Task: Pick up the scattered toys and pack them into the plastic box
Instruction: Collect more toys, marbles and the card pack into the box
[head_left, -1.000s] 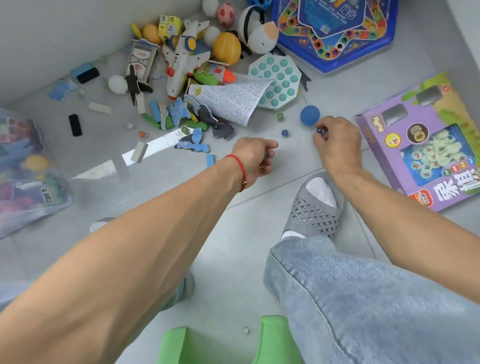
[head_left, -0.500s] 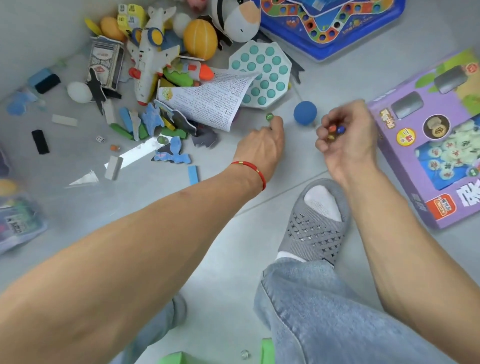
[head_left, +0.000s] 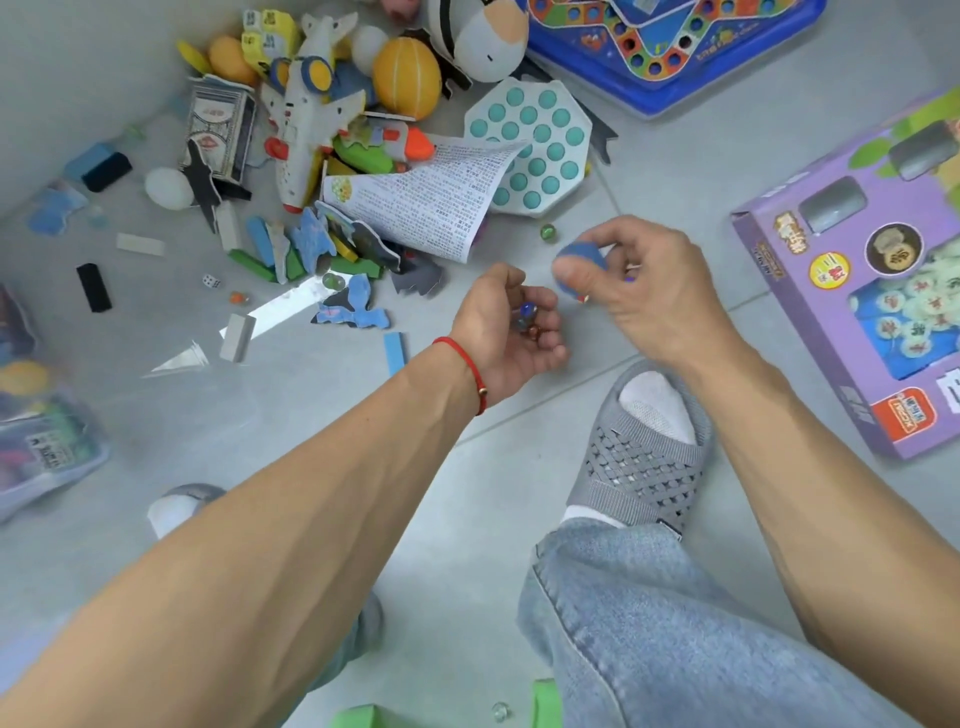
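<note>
- Head view, the change first: half a second ago the blue ball lay on the floor just beyond the right hand; now that hand's thumb and fingers curl round it, lifted off the floor. Small coloured bits peek from under the same fingers, probably marbles, though I cannot tell for sure.
- Left hand has changed too: it was reaching fingers-down toward the green marble; now it is turned palm-up and cupped, its fingers curled round a few marbles, one of them blue.
- What that means: both hands are loaded, so the next sensible move, as I judge it, is a carry to the box rather than another pick.
- Box: clear plastic, partly filled, blurred, at the frame's left edge, well apart from both hands and to the left of the left fingers.
- Toy pile: plane, orange ball, pop-it pad, printed sheet and foam pieces, all beyond the left fingertips and untouched. Most of the task looks undone.
- Blue ball: matte, small enough to sit inside one grip, half hidden by the thumb.
- Green marble: on the floor, just beyond the gap between the two hands, near the printed sheet's edge.
- Another clear marble lies at the bottom edge, behind both wrists.
</note>
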